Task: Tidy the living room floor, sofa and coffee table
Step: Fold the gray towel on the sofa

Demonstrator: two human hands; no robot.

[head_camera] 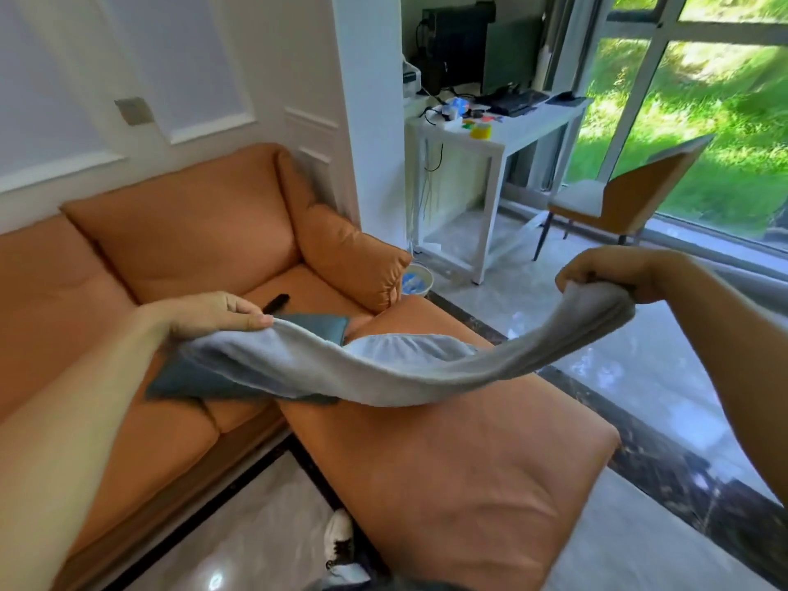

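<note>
A light grey towel (383, 368) hangs stretched in the air above the orange sofa (447, 462). My left hand (213, 313) pinches its left end between thumb and fingers. My right hand (605, 270) grips the bunched right end, higher up over the floor. Under the towel, a dark teal cloth (179, 381) lies on the sofa seat, partly hidden. A black remote (276, 302) lies on the seat near the corner cushion.
A small bin (415, 281) stands beside the sofa arm. A white desk (490, 138) with a keyboard, a monitor and clutter is behind, an orange chair (627, 194) by the window. My shoe (339, 543) shows on the marble floor.
</note>
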